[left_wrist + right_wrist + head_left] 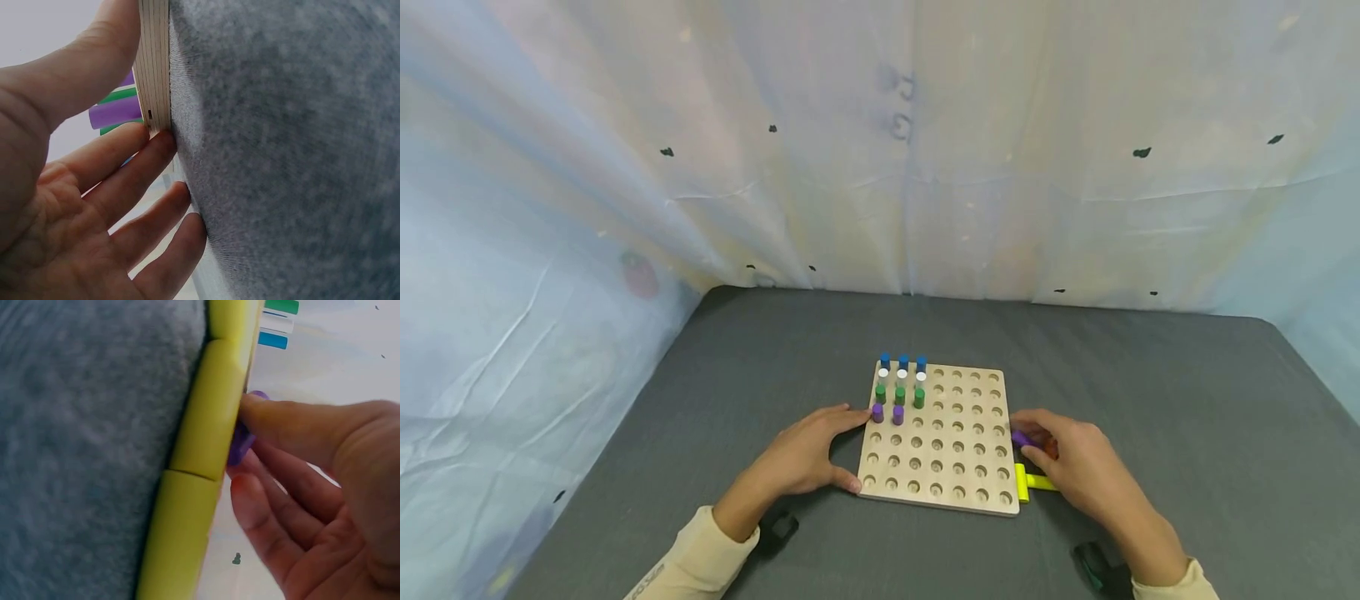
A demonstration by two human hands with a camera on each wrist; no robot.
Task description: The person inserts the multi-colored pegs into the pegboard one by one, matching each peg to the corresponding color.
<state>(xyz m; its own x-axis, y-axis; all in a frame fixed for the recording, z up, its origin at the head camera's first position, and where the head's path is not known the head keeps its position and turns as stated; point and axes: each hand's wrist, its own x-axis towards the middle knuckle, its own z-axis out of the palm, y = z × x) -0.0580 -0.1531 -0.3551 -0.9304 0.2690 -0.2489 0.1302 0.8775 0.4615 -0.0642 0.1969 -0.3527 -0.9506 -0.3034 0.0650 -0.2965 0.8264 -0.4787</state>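
Note:
A square wooden pegboard (957,436) lies on the table. Its left columns carry three blue pegs, three white pegs, three green pegs (899,396) and two upright purple pegs (898,415). At the board's left edge, my left hand (805,450) rests with fingers extended, its thumb by the near corner; the left wrist view shows fingertips on the plywood edge. On the right side, my right hand (1078,458) pinches another purple peg (241,442) between thumb and fingers, just above the yellow pegs (209,403). Part of that purple peg is hidden by the fingers.
More yellow pegs (1022,483) lie against the board's right edge, partly behind my right hand. A dark grey cloth (790,350) covers the table. Pale sheeting (970,167) hangs behind and at the sides. Dark objects (778,530) sit under both wrists.

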